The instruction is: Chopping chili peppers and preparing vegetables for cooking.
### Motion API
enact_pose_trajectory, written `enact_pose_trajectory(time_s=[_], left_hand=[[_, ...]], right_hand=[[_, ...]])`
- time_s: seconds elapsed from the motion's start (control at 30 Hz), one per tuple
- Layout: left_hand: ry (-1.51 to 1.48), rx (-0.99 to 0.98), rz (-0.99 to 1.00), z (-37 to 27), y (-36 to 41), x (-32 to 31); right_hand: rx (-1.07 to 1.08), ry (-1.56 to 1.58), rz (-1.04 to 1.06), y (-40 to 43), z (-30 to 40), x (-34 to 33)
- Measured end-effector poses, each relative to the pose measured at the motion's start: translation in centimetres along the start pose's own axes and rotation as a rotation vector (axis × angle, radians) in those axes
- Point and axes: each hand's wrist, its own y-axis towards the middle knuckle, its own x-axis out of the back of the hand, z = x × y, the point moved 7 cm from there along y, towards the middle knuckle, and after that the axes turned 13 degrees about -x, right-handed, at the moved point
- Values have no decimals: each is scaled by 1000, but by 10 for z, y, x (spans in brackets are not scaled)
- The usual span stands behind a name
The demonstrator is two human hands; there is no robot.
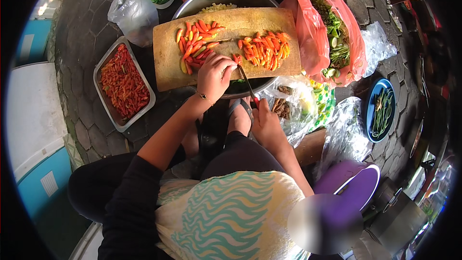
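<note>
A wooden cutting board [231, 18] rests across a large metal basin [180, 9]. On its left part lies a pile of whole red and orange chillies [195, 43]; on its right lies a pile of chillies [267, 50] that look cut. My left hand [216, 74] is at the board's near edge, its fingertips bunched beside the knife tip; whether a chilli is between them I cannot tell. My right hand [269, 122] holds a knife [246, 81] by its red and black handle, with the blade over the board's near edge, touching or close to a small red chilli piece [237, 59].
A metal tray of red chillies [124, 83] stands left on the paving. Right of the board are a red plastic bag of greens [305, 54], clear bags [296, 115], a blue plate with long beans [380, 110] and a purple basin [346, 180]. More bags and vegetables line the far side.
</note>
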Motion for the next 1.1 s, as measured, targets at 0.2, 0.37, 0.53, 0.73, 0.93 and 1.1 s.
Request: enact_pose_trajectory(time_s=[0.2,0.37,0.53,0.73,0.93,1.1], left_hand=[[-50,159,-278,26,7,33],[205,-30,-66,37,35,51],[388,3,239,35,35,35],[579,9,335,30,38,25],[271,44,163,5,33,10],[240,47,106,-8,27,-11]], right_hand=[[88,-52,-105,1,21,21],[118,-117,-56,22,20,4],[128,-44,-174,25,10,23],[49,-10,-67,23,8,10],[49,6,-131,25,3,21],[28,28,-106,24,2,21]])
